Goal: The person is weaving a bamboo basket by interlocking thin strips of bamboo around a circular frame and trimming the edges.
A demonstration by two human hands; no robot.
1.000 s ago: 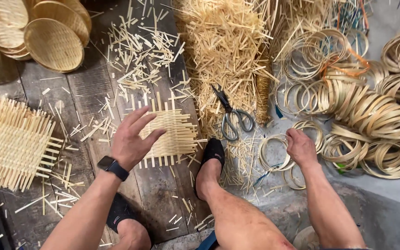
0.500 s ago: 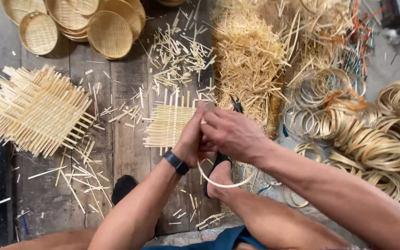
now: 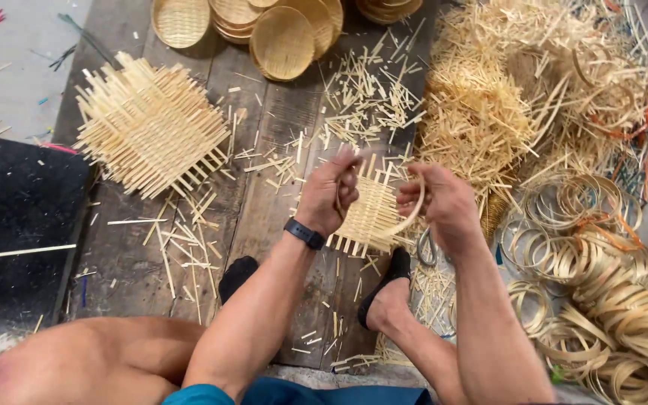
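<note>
Both the left hand and the right hand grip a thin bamboo ring above the woven mat, and uneven bending may crack it.

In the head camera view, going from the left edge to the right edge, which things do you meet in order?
Black mat → large woven square → left hand → small woven square → right hand → pile of bamboo rings.
</note>
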